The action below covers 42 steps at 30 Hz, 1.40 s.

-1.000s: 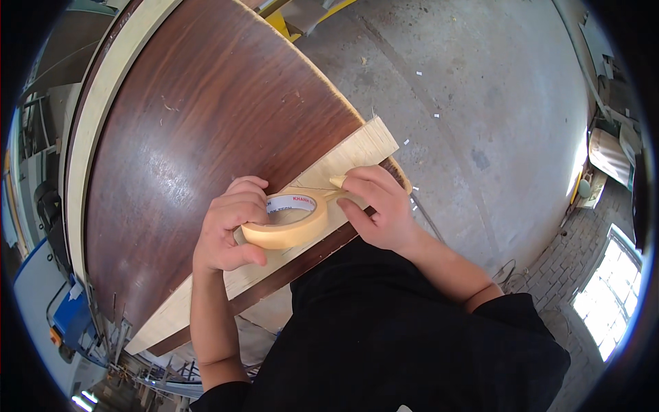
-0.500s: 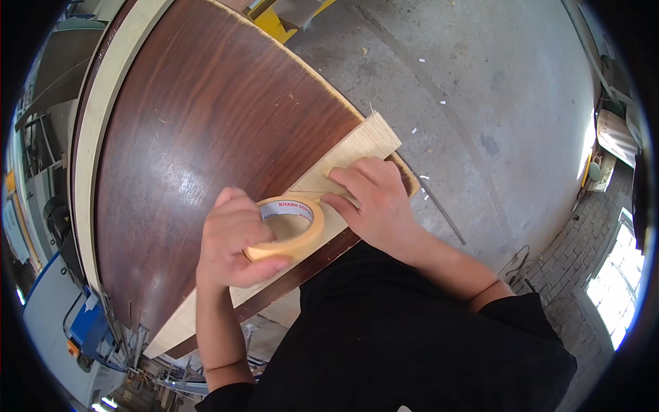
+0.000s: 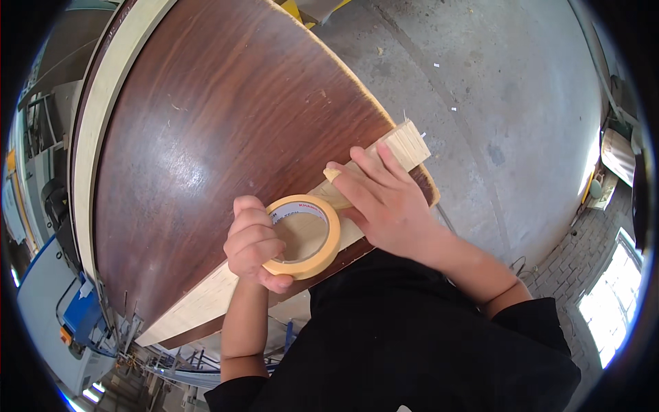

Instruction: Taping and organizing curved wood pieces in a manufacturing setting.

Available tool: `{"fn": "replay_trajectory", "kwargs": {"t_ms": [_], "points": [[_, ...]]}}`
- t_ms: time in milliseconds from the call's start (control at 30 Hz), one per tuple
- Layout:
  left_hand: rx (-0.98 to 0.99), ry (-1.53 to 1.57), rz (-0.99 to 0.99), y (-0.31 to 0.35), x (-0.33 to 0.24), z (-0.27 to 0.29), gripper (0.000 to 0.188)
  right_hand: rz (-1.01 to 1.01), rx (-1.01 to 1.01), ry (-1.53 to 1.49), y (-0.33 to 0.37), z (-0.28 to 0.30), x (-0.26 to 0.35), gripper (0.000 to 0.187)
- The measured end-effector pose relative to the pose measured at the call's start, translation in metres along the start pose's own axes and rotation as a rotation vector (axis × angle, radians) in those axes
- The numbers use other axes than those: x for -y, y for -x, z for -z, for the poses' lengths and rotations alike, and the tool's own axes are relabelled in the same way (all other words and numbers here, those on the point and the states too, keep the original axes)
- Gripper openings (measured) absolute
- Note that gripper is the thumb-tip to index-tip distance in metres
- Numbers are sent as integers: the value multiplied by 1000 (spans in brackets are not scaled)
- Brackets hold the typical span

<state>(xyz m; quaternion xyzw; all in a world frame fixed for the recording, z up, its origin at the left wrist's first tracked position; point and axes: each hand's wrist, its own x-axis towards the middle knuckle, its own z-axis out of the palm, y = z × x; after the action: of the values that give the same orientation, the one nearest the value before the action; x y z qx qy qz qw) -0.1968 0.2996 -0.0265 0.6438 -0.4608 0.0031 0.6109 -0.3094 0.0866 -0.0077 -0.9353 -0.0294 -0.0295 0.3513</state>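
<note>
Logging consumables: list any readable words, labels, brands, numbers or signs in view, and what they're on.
Tape roll: red and dark lettering on its white inner core, partly legible; wording not copied here.
White slips on the grey floor: too small to tell whether they carry print.
No other text I can read.

The scene is bright overall, the window (image 3: 611, 299) at four o'clock blown out to plain white. Small lamps (image 3: 91, 396) glow at eight o'clock. A broad, milky glare sits on the glossy brown panel (image 3: 226, 123) toward nine o'clock — it washes out the grain there. Left hand (image 3: 252, 237), right hand (image 3: 398, 209) and tape roll (image 3: 333, 240) look fairly sharp; the black shirt (image 3: 405, 336) at six o'clock swallows most detail. Fisheye distortion bows the pale wooden band (image 3: 89, 144) at ten o'clock — the rim falls to black.
</note>
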Motion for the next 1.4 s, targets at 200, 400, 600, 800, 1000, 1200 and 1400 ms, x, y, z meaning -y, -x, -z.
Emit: {"fn": "replay_trajectory", "kwargs": {"t_ms": [200,400,600,800,1000,1200,1400], "points": [[-22,21,-19,3,0,0,49,-104,-68,-181,5,-4,-2,58],[23,-23,31,-4,-7,4,49,-210,-137,-175,-7,-8,7,55],[230,-125,62,-34,-10,13,48,-235,-149,-145,-10,-11,9,52],[303,-173,75,-50,-11,15,47,-259,-184,-127,-13,-16,11,51],[295,-227,40,-47,-9,17,48,-294,-165,-134,-15,-16,14,53],[228,-200,37,-37,-2,17,49,-312,-172,-106,-16,-20,15,54],[326,-213,60,-52,-14,15,46,-338,-156,-102,-20,-18,18,55]]}}
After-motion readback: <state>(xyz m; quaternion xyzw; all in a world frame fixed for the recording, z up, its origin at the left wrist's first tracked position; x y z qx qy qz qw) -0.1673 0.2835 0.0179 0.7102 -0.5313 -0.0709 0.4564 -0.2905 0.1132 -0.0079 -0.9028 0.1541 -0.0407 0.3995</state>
